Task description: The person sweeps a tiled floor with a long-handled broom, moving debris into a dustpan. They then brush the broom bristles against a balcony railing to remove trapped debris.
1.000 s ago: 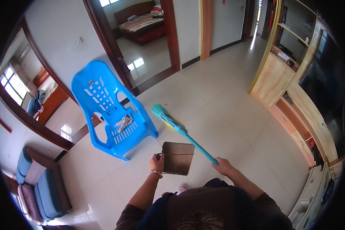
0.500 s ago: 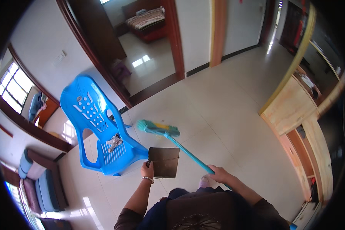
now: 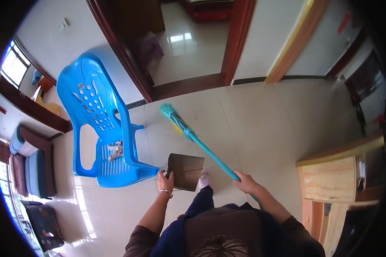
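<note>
My left hand [image 3: 165, 181], with a bracelet at the wrist, is closed around the edge or handle of a dark brown dustpan [image 3: 187, 171]. The grip itself is mostly hidden by the fingers. The dustpan hangs beside the front of a blue plastic armchair [image 3: 135, 170]. My right hand [image 3: 247, 183] grips the teal handle of a broom [image 3: 213, 156]. Its green and yellow bristle head reaches forward to the floor, between the chair and the doorway. A crumpled pale cloth [image 3: 116, 150] lies on the chair's seat.
Ahead, a dark red door frame [image 3: 238, 47] opens to a room with a purple stool [image 3: 152, 45]. Wooden cabinets [image 3: 328, 180] stand to the right. A sofa [image 3: 35, 167] and a dark patterned box-like piece [image 3: 43, 225] are at the left. My shoe [image 3: 205, 180] is just beyond the dustpan.
The view has turned and shifted forward. The broom head has swung round, now pointing away along the handle's line. My foot has stepped forward beside the dustpan; both hands keep their holds.
</note>
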Action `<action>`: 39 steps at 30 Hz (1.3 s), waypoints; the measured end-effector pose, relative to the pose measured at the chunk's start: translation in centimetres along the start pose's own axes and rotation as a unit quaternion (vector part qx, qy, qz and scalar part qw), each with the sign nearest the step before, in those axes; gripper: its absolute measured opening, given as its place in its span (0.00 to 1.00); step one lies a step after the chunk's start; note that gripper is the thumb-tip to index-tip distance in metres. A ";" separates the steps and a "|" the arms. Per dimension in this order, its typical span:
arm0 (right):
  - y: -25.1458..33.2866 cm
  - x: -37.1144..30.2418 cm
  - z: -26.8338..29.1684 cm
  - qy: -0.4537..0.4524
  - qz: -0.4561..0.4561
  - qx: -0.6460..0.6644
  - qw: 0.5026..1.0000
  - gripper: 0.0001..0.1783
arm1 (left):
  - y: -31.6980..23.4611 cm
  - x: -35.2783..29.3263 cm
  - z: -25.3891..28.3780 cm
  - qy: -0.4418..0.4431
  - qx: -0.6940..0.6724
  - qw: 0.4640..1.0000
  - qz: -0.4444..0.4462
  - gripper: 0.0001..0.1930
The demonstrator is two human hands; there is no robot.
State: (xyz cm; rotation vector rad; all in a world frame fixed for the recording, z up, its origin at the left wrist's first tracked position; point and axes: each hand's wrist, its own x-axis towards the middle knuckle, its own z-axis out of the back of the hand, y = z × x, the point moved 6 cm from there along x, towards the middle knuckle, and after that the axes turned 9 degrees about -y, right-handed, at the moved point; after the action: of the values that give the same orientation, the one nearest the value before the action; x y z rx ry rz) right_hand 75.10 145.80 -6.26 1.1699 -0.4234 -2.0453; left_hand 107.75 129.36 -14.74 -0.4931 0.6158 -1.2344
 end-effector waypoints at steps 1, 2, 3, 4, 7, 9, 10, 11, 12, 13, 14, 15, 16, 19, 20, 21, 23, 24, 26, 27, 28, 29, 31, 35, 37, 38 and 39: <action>0.5 1.8 1.1 0.010 -0.017 -0.006 1.000 0.29 | -0.9 0.7 -1.4 0.010 0.011 1.000 -0.009 0.21; 1.1 3.9 2.5 -0.004 0.001 -0.023 1.000 0.28 | -1.7 1.5 -2.9 0.021 0.022 0.999 -0.017 0.21; 1.2 5.7 3.7 -0.017 0.017 -0.036 0.999 0.28 | -2.4 2.1 -4.1 0.033 0.035 0.998 -0.026 0.22; 1.3 7.5 4.5 -0.025 0.035 -0.049 0.998 0.28 | -2.6 2.9 -5.3 0.061 0.036 0.997 -0.007 0.25; 2.8 13.6 7.3 -0.026 0.062 -0.092 0.994 0.29 | -4.0 5.3 -8.1 0.075 0.033 0.996 0.024 0.25; 3.7 17.8 9.5 -0.042 0.091 -0.137 0.985 0.29 | -4.7 6.7 -9.9 0.081 0.052 0.994 0.052 0.26; 4.2 20.1 10.4 -0.051 0.108 -0.159 0.980 0.29 | -4.6 7.4 -10.9 0.077 0.056 0.994 0.058 0.26; 4.7 22.3 11.2 -0.059 0.126 -0.180 0.974 0.29 | -4.5 8.0 -11.9 0.073 0.060 0.993 0.064 0.26; 5.3 24.5 12.4 -0.064 0.129 -0.160 0.977 0.29 | -4.9 8.7 -12.9 0.068 0.064 0.993 0.069 0.27; 5.3 26.8 13.2 -0.054 0.115 -0.179 0.976 0.29 | -5.3 9.3 -13.8 0.064 0.068 0.993 0.073 0.27; 5.2 28.9 13.9 -0.045 0.100 -0.198 0.974 0.30 | -5.6 9.8 -14.7 0.061 0.071 0.993 0.077 0.27; 4.9 31.1 14.5 -0.034 0.088 -0.215 0.972 0.30 | -5.7 10.2 -15.4 0.055 0.081 0.992 0.086 0.27; 4.3 33.3 15.0 -0.037 0.097 -0.256 0.961 0.30 | -5.9 10.5 -16.1 0.050 0.091 0.990 0.093 0.26; 4.9 39.9 15.2 -0.027 0.128 -0.308 0.942 0.29 | -6.0 10.6 -17.0 0.018 0.104 0.988 0.114 0.26; 5.2 41.9 14.9 -0.019 0.135 -0.318 0.938 0.30 | -6.2 10.8 -17.2 0.016 0.107 0.987 0.122 0.26; 5.1 43.9 15.0 -0.017 0.135 -0.331 0.934 0.30 | -6.6 11.2 -18.0 0.020 0.106 0.986 0.127 0.26; 5.2 47.2 15.1 -0.005 0.133 -0.354 0.926 0.31 | -7.6 11.9 -19.3 0.014 0.105 0.986 0.129 0.26; 5.4 48.8 14.9 0.003 0.130 -0.363 0.923 0.32 | -8.1 12.4 -19.7 0.010 0.108 0.985 0.132 0.26; 5.6 51.2 14.0 0.022 0.120 -0.374 0.919 0.33 | -9.0 13.2 -20.5 0.006 0.106 0.984 0.143 0.25; 5.4 52.0 13.2 0.035 0.112 -0.379 0.918 0.33 | -9.5 13.5 -20.9 -0.006 0.110 0.983 0.147 0.25; 4.8 52.7 12.6 0.046 0.103 -0.385 0.916 0.34 | -10.0 13.8 -21.5 -0.017 0.113 0.982 0.152 0.24; 4.1 53.0 11.8 0.065 0.101 -0.367 0.923 0.33 | -10.5 14.2 -21.8 -0.029 0.115 0.981 0.155 0.24; 1.1 52.0 9.7 0.108 0.094 -0.331 0.933 0.33 | -10.5 15.6 -22.1 -0.018 0.119 0.978 0.168 0.24; -2.4 43.4 6.7 0.208 0.094 -0.294 0.928 0.35 | -10.3 16.1 -21.8 -0.008 0.127 0.974 0.187 0.25; -2.5 40.2 7.1 0.236 0.104 -0.214 0.942 0.37 | -10.2 16.1 -22.0 -0.002 0.148 0.972 0.182 0.25; -2.1 39.8 7.7 0.247 0.092 -0.206 0.942 0.37 | -10.1 16.2 -22.0 0.001 0.158 0.971 0.179 0.25; -0.8 38.9 8.8 0.257 0.081 -0.199 0.942 0.37 | -10.1 16.2 -21.9 0.007 0.160 0.971 0.178 0.25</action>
State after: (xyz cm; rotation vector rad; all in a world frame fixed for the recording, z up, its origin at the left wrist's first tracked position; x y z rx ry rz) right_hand 54.97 117.30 -25.49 1.3011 0.1429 -1.5104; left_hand 89.22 110.68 -27.05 -0.0968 0.4788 -0.9697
